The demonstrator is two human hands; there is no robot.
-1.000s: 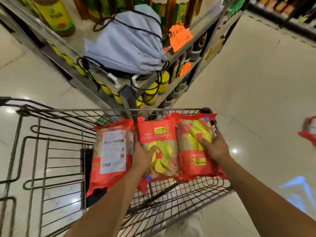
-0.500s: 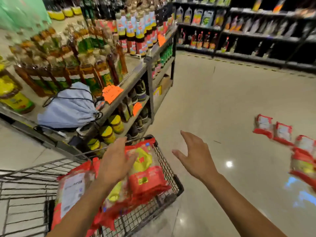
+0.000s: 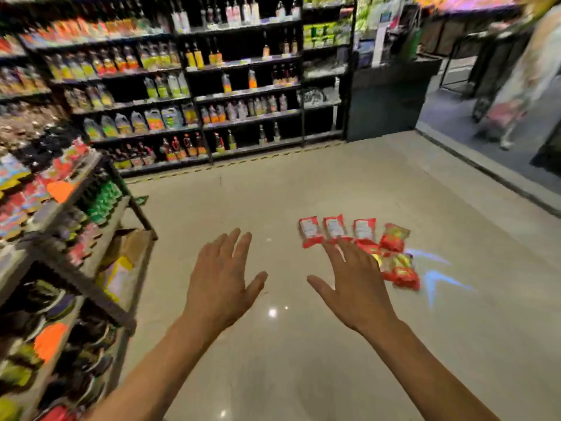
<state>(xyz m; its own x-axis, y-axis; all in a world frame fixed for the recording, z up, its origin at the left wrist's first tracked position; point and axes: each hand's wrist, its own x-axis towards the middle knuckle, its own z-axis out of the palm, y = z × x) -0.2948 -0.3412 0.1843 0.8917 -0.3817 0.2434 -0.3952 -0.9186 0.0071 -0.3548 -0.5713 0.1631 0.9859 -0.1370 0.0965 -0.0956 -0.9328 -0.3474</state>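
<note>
Several red food packets (image 3: 334,229) lie on the shop floor ahead and to the right, some in a row with white labels up, others heaped (image 3: 400,268) beside them. My left hand (image 3: 221,278) is held out over the floor, fingers spread and empty. My right hand (image 3: 355,281) is also out, fingers straight and empty, its fingertips overlapping the nearest packets in view; I cannot tell whether it touches them.
A low shelf rack (image 3: 76,238) of bottles and orange price tags stands at my left. Tall dark shelves (image 3: 212,95) of bottles line the back wall. A blue light arrow (image 3: 437,281) shines on the floor. A blurred person (image 3: 516,95) stands at the far right.
Both hands let go of the red packets in the trolley. The view swung right, away from the trolley, which is out of sight. The floor packets are closer and both hands reach out empty.
</note>
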